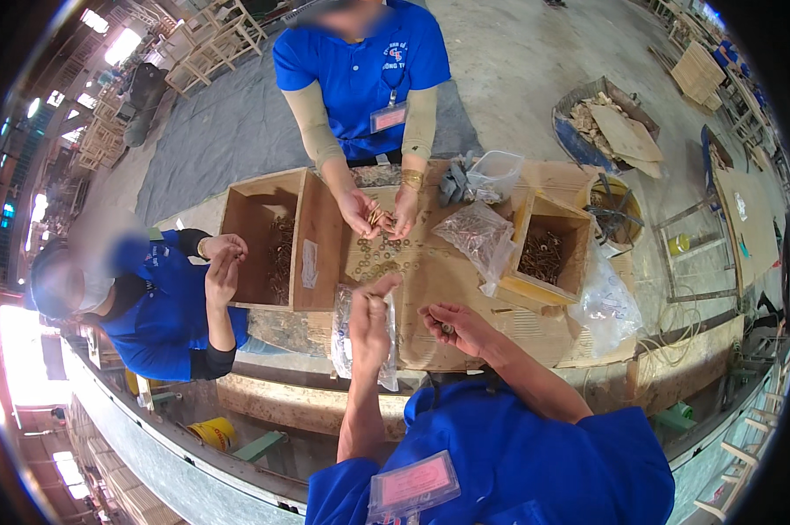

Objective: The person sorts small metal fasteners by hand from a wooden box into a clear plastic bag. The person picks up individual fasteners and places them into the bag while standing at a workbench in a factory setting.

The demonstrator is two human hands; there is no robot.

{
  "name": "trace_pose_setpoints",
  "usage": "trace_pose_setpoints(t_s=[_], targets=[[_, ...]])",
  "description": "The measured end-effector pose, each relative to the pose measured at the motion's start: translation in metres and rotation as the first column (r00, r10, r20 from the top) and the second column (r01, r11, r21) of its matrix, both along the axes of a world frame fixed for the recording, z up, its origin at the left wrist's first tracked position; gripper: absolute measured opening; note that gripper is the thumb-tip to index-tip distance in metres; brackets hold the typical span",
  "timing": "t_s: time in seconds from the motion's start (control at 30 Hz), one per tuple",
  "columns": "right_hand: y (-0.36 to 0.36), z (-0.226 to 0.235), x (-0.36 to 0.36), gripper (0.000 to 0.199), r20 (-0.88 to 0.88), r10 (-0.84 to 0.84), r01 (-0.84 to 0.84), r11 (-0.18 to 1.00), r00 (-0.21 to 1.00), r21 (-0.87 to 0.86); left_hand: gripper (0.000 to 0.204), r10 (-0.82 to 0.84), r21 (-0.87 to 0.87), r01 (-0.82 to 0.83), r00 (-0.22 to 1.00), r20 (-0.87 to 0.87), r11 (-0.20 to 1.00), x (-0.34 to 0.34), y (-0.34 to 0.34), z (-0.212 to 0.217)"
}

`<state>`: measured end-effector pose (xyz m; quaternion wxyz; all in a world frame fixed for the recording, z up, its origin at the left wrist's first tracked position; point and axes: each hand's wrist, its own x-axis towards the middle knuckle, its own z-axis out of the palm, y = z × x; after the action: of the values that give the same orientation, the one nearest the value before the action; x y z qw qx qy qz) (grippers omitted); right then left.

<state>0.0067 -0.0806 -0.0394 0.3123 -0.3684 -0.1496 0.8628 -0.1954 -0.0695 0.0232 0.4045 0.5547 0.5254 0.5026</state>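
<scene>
My left hand [370, 324] is raised over the near edge of the cardboard [447, 254], fingers curled in and thumb side up; whatever it grips is too small to make out. To its right, my right hand [460, 329] is closed around small metal pieces [447, 328], partly hidden by the fingers. Beyond my hands, several ring-shaped metal washers [379, 254] lie scattered on the cardboard. Under my left wrist is a clear plastic bag [341, 337]. Across the table, a co-worker's hands [379, 217] hold several brass-coloured bolts or screws above the washers.
A wooden box [318, 249] of screws stands left, and a smaller wooden box [544, 254] of screws stands right. Between them lie a plastic bag of hardware [476, 232] and a clear tub [495, 175]. Another co-worker's hands [224, 267] are beside the left box.
</scene>
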Motion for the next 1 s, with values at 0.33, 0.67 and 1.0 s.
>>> trace_pose_setpoints(t_s=[0.33,0.67,1.0], targets=[[-0.011,-0.029,0.027,0.022,0.058,-0.133,0.139,0.983,0.989,-0.118,0.018,0.383,0.132,-0.372,0.760,-0.525,0.919,-0.133,0.155,0.001],[-0.011,-0.037,0.049,0.025,0.078,-0.212,0.221,0.966,0.974,-0.133,0.023,-0.070,-0.288,-0.189,0.714,-0.697,0.939,-0.208,0.249,-0.081],[-0.011,-0.037,0.066,0.021,0.073,-0.186,0.192,0.977,0.980,-0.092,0.046,-0.039,-0.172,-0.113,0.717,-0.696,0.979,-0.216,0.226,-0.054]])
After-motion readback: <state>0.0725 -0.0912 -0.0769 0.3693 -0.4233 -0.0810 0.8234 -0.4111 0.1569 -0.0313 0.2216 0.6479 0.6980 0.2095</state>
